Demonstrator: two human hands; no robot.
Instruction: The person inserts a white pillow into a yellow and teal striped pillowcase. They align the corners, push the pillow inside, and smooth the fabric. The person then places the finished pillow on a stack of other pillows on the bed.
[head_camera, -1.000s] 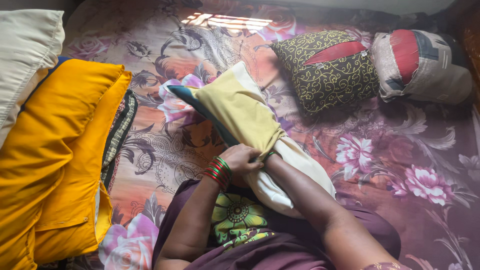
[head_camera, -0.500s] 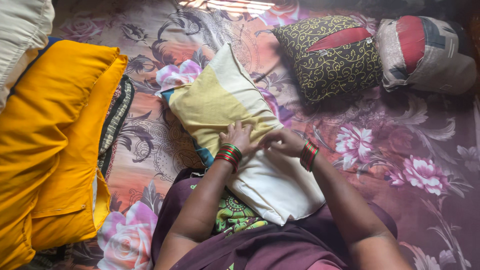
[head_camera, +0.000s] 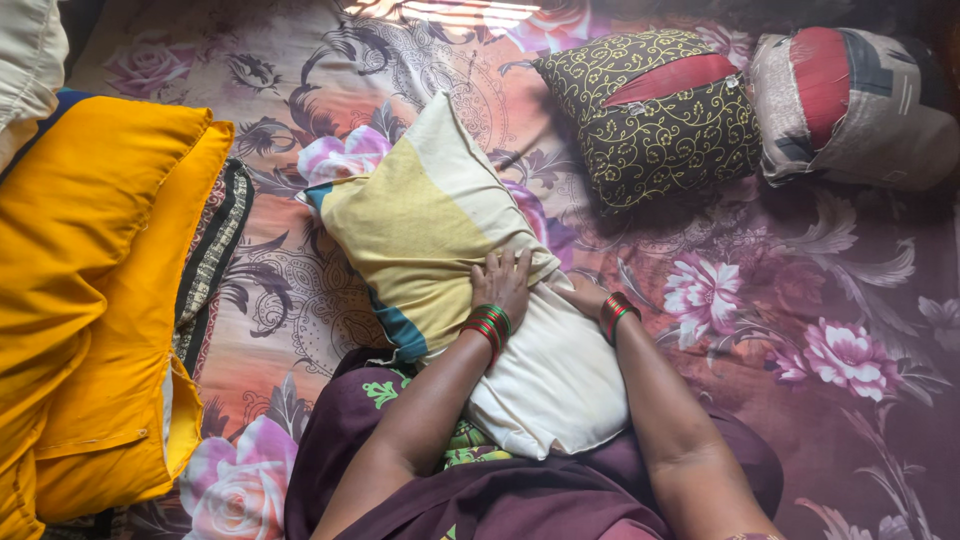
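A cream pillow (head_camera: 540, 370) lay across the person's lap and onto the bed, half inside a yellow pillowcase (head_camera: 410, 235) with a teal edge. The cased end pointed away from the person and the bare cream end sat nearest the body, which suits a cover being worked along the pillow from the far end.

The left hand (head_camera: 503, 285) lay flat on top, fingers spread, pressing down just where the case's edge met the bare pillow, seemingly to pin it in place. The right hand (head_camera: 578, 297) was tucked against the pillow's right side, mostly hidden under the fabric; whether its fingers gripped the cloth could not be told. Both wrists wore red and green bangles.

Around this lay the floral bedsheet (head_camera: 800, 300). To the left, orange-yellow pillows (head_camera: 100, 300) were stacked. At the far right lay a dark scroll-patterned cushion (head_camera: 660, 115) and, beside it, a red and grey patchwork cushion (head_camera: 850, 105), well apart from the hands.
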